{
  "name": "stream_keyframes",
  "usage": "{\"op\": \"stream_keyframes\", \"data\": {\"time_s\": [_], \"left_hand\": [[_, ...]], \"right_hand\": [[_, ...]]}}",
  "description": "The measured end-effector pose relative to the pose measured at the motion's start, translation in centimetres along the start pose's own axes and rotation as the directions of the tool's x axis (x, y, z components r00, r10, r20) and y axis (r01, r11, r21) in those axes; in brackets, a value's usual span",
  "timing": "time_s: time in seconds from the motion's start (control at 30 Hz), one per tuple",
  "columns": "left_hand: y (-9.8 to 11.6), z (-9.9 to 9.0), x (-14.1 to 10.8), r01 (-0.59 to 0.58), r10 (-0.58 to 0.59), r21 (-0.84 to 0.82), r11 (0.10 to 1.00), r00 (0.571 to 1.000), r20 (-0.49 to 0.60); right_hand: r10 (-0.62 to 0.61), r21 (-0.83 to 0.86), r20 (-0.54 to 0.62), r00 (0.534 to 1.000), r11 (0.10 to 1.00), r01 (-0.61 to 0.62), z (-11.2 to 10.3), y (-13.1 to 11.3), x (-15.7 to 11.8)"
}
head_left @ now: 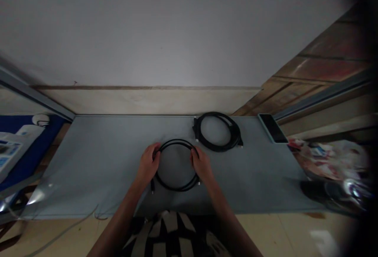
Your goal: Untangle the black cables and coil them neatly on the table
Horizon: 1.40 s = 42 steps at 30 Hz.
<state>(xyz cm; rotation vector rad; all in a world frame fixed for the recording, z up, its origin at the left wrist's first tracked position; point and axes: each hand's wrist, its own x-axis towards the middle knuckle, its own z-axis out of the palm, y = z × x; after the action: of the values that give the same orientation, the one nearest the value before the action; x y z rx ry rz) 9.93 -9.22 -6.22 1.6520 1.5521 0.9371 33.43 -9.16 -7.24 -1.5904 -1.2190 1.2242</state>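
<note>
A black cable (pixel 176 189) is wound into a round coil over the front middle of the grey table. My left hand (pixel 150 161) is closed around the coil's left side, and my right hand (pixel 201 162) grips its upper right side. One plug end of this cable hangs down below my left hand; another metal tip shows just under my right hand. Behind and to the right of my right hand lies a second, thicker coiled black cable (pixel 218 148), its plug ends sticking out at left and lower right.
The grey table (pixel 97 158) backs onto a pale wall (pixel 159 101). A phone (pixel 272 128) lies at its back right corner. A dark cylindrical object (pixel 313 190) stands at the right edge, near plastic bags (pixel 333 156). A thin cable (pixel 65 231) trails off the front left.
</note>
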Motion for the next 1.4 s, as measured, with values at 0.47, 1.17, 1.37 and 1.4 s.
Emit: {"op": "stream_keyframes", "data": {"time_s": [0.47, 1.17, 1.37, 1.4], "left_hand": [[-1.1, 1.2, -1.8, -0.214, 0.229, 0.267, 0.940, 0.973, -0.027], [-0.4, -1.6, -1.1, 0.140, -0.149, -0.216, 0.966, 0.989, -0.025], [-0.6, -8.1, -1.9, 0.156, -0.140, -0.073, 0.985, 0.971, 0.193], [-0.6, -9.0, -2.3, 0.139, -0.128, -0.022, 0.990, 0.954, 0.270]], "right_hand": [[-0.449, -0.339, -0.202, 0.870, 0.866, 0.368, -0.4, 2.0, 0.5], [-0.255, 0.007, -0.262, 0.931, 0.964, 0.266, -1.6, 0.2, -0.5], [0.049, 0.250, 0.284, 0.957, 0.960, -0.123, -6.7, 0.2, 0.2], [0.077, 0.231, 0.346, 0.935, 0.959, -0.165, -7.4, 0.2, 0.3]]}}
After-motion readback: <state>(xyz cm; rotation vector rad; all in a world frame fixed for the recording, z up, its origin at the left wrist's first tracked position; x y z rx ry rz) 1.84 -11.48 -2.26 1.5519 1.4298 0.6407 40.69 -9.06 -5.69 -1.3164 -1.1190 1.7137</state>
